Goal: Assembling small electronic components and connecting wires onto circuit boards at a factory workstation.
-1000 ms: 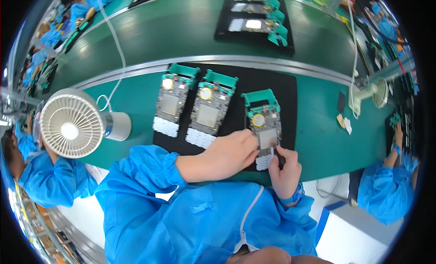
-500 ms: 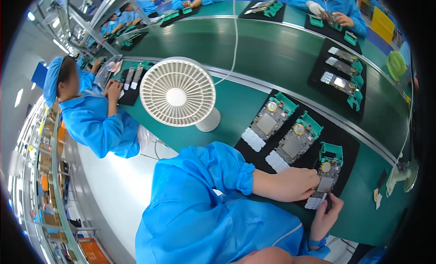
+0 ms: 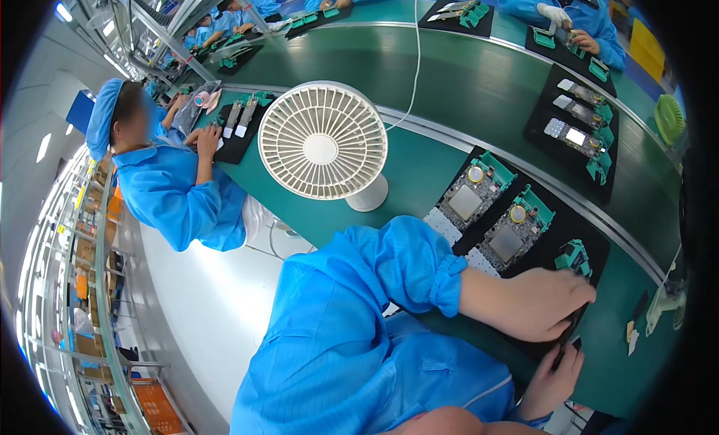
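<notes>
Fan [image 3: 323, 144]: white desk fan, on the bench's near edge, well left of my work.
Boards: two circuit boards [image 3: 466, 202] [image 3: 507, 242] lie untouched on the black mat [image 3: 592, 244].
Left hand [image 3: 541, 303]: closed over the third board, hiding most of it beside its green clip [image 3: 574, 255].
Right hand [image 3: 553, 378]: pinching a thin dark tool [image 3: 563, 344], I think.
Risk: working blind, the tip could slip and scratch the board.

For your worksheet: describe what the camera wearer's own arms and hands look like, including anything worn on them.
The left hand and right hand are bare, without gloves. The left arm wears a loose bright blue sleeve ending in a gathered elastic cuff. A blue cuff edge shows at the right wrist.
</notes>
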